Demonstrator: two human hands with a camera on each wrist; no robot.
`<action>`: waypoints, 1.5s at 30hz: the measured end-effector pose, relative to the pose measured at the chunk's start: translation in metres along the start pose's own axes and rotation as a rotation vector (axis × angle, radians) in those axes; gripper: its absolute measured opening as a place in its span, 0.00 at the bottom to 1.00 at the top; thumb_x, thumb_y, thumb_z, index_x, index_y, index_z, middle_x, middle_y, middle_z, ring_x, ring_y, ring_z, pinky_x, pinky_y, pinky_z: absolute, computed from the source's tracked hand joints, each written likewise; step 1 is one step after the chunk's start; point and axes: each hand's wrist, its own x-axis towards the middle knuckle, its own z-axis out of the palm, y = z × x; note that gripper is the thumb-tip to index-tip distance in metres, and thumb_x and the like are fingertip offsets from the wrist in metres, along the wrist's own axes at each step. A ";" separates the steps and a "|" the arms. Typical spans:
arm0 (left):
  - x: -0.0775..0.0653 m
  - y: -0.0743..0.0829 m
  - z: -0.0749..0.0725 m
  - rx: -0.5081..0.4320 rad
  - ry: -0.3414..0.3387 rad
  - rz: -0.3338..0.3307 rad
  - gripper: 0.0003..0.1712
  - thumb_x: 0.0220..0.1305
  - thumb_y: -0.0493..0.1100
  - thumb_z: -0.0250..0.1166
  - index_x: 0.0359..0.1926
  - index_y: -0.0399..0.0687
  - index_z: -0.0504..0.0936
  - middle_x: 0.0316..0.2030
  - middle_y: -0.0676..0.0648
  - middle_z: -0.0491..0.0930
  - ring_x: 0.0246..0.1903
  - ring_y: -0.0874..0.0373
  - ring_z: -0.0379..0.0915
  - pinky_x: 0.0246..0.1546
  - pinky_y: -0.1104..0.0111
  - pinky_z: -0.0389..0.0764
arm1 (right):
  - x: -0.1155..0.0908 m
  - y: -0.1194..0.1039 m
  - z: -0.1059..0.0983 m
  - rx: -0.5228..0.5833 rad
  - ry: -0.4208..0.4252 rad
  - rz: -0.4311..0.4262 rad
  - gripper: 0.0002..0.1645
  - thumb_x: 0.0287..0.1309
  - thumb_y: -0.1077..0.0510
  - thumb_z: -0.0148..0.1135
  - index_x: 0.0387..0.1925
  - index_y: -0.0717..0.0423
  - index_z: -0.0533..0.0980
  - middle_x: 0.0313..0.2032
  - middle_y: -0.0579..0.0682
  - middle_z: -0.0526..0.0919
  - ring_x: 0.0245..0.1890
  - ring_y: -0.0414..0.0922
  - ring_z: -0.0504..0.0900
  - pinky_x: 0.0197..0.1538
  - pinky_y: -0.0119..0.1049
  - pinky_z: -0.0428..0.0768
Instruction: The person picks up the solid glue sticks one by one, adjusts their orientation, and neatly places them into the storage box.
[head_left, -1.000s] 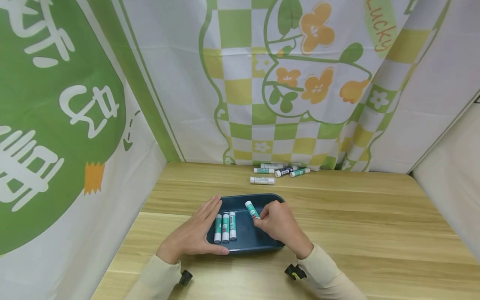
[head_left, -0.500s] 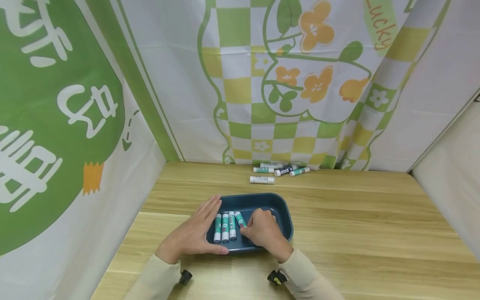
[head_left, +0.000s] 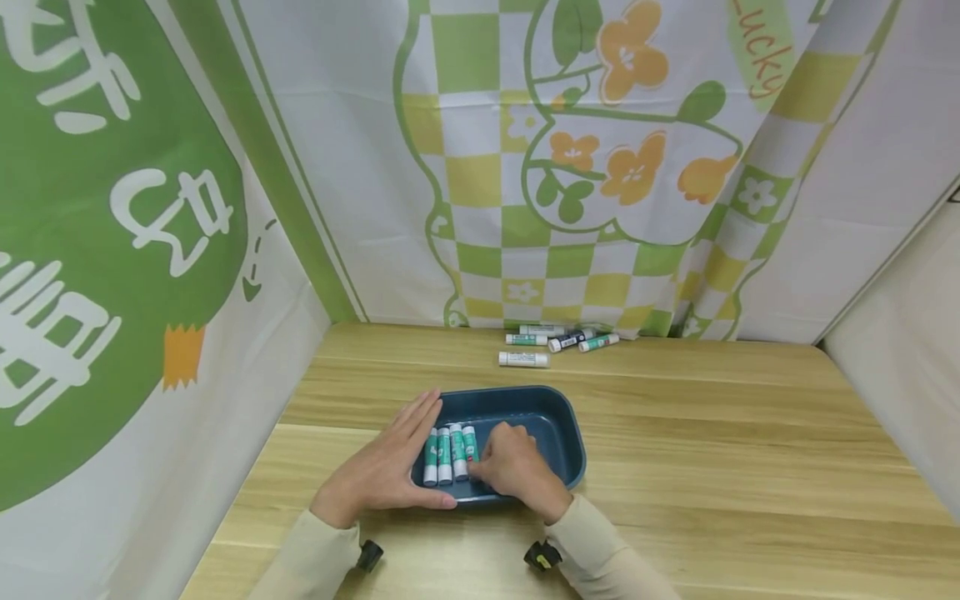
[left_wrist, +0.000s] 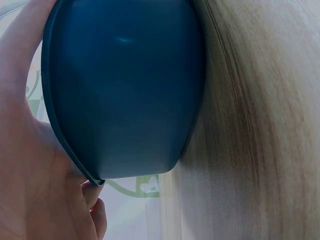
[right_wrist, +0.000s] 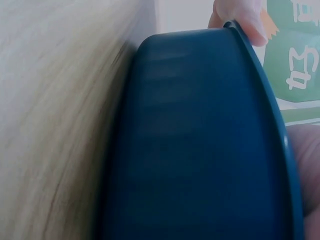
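A dark blue tray [head_left: 561,417] sits on the table in the head view. My left hand [head_left: 386,462] holds its left end, with the thumb along the front rim and the fingers at the back rim. Three teal-and-white glue sticks [head_left: 445,456] lie side by side inside, near that hand. My right hand [head_left: 516,468] reaches into the tray and pinches the lower end of another glue stick [head_left: 470,442], right beside the row. Its lower tip is hidden by the fingers. Both wrist views mostly show the outer wall of the tray [left_wrist: 125,90].
At the back of the wooden table [head_left: 712,433], against the printed curtain [head_left: 480,192], lie several loose sticks, among them a dark one [head_left: 572,340] and a teal one [head_left: 599,342]. A white glue stick [head_left: 523,359] lies just in front of them.
My right hand has moved left and down into the tray, bringing its glue stick up to the row and nearly parallel with it. The row has shifted slightly left. My left hand stays put.
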 end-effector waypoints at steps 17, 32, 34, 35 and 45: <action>-0.001 0.000 -0.001 -0.005 -0.004 -0.002 0.78 0.52 0.80 0.71 0.85 0.40 0.43 0.86 0.43 0.35 0.86 0.43 0.34 0.82 0.42 0.54 | -0.001 0.010 -0.021 -0.015 -0.054 -0.194 0.07 0.61 0.57 0.76 0.30 0.57 0.90 0.27 0.46 0.90 0.24 0.36 0.82 0.28 0.30 0.82; 0.000 -0.002 0.001 0.005 -0.002 0.005 0.79 0.51 0.81 0.70 0.85 0.40 0.42 0.86 0.44 0.34 0.86 0.42 0.34 0.82 0.42 0.53 | -0.006 0.050 -0.089 -0.017 0.023 -0.351 0.14 0.66 0.60 0.72 0.48 0.65 0.85 0.40 0.51 0.91 0.39 0.40 0.88 0.43 0.33 0.88; -0.001 -0.002 0.000 0.005 -0.001 0.000 0.79 0.51 0.81 0.70 0.85 0.40 0.42 0.86 0.44 0.34 0.86 0.42 0.33 0.82 0.42 0.52 | -0.002 0.054 -0.099 -0.006 0.050 -0.360 0.14 0.67 0.60 0.71 0.49 0.66 0.85 0.41 0.53 0.91 0.39 0.42 0.88 0.44 0.35 0.89; -0.001 -0.002 0.000 0.004 0.000 -0.003 0.79 0.51 0.81 0.70 0.85 0.40 0.42 0.86 0.44 0.34 0.86 0.42 0.33 0.82 0.42 0.52 | 0.001 0.057 -0.104 0.001 0.064 -0.367 0.14 0.67 0.61 0.71 0.49 0.67 0.85 0.41 0.55 0.91 0.39 0.43 0.89 0.45 0.37 0.89; -0.001 -0.001 0.000 0.003 -0.011 -0.001 0.79 0.51 0.81 0.70 0.85 0.40 0.42 0.86 0.45 0.33 0.86 0.43 0.32 0.83 0.43 0.53 | 0.036 0.089 -0.129 0.075 0.163 -0.349 0.17 0.70 0.58 0.69 0.55 0.63 0.85 0.48 0.61 0.91 0.47 0.53 0.91 0.53 0.48 0.90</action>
